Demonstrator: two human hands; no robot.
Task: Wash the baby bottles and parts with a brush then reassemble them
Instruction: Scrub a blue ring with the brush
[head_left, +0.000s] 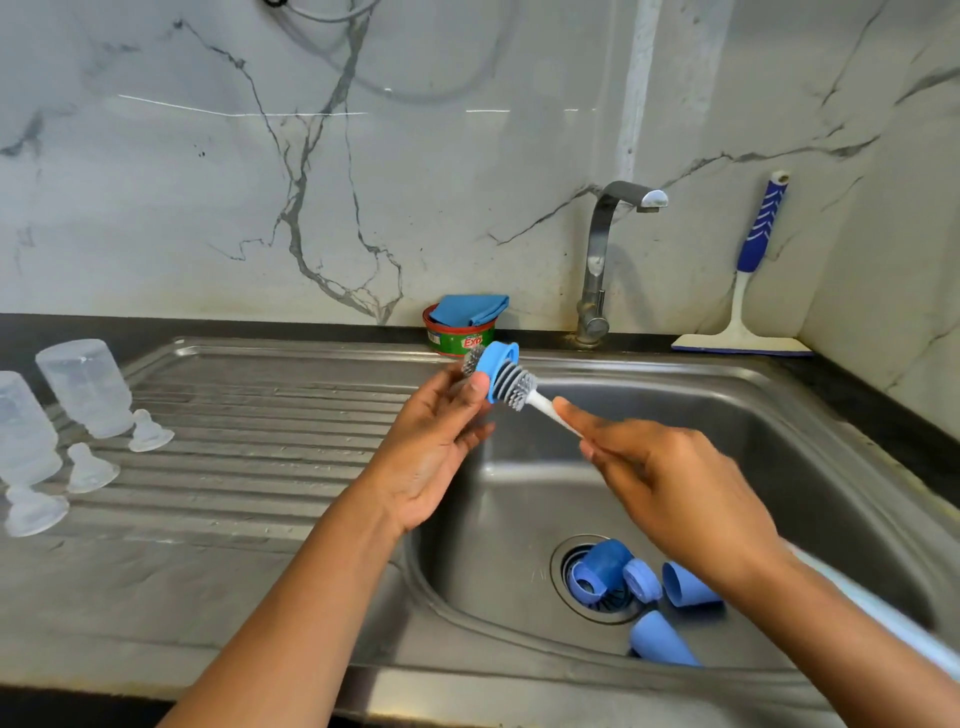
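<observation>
Head view. Pinching a blue screw ring (498, 370) with left hand (441, 441) just above centre, toward 12 o'clock, brush (513, 387) bristles pushed through it. Gripping the white handle in right hand (670, 478), fingers curled, at 3 o'clock. At 5 o'clock in sink (779, 415), loose blue caps (685, 587); at 9 o'clock on drainboard (260, 441), inverted bottles (85, 387) and teats (148, 434).

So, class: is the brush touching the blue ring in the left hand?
Touching. The head view shows the brush bristles pushed through the blue ring, which the left hand pinches.
</observation>
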